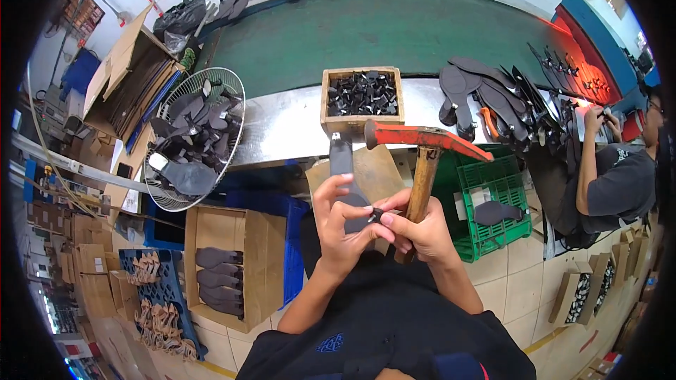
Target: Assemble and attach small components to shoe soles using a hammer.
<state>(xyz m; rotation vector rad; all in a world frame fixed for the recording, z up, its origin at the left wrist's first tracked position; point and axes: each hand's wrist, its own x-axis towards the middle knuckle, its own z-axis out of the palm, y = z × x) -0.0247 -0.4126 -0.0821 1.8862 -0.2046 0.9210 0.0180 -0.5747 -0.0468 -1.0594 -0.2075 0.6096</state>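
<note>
My left hand (pixel 339 232) pinches a small black heel tip (pixel 376 215) between thumb and index finger, its other fingers raised. The fingertips of my right hand (pixel 427 231) meet it at the same small piece. Against the palm, my right hand also grips the wooden handle of a hammer (pixel 421 181), whose red head points up and lies sideways. Behind my left hand a dark shoe sole (pixel 341 158) lies over a brown board (pixel 384 169); its lower part is hidden by the hand. Beyond them, a wooden box (pixel 359 124) holds many small black heel tips.
A wire basket (pixel 238 134) of dark soles stands left on the metal table (pixel 274 127). More soles (pixel 486 95) lie at right. Below are a cardboard box (pixel 264 260) and a green crate (pixel 493 246). A green conveyor belt (pixel 338 35) runs behind. A co-worker (pixel 623 183) works at right.
</note>
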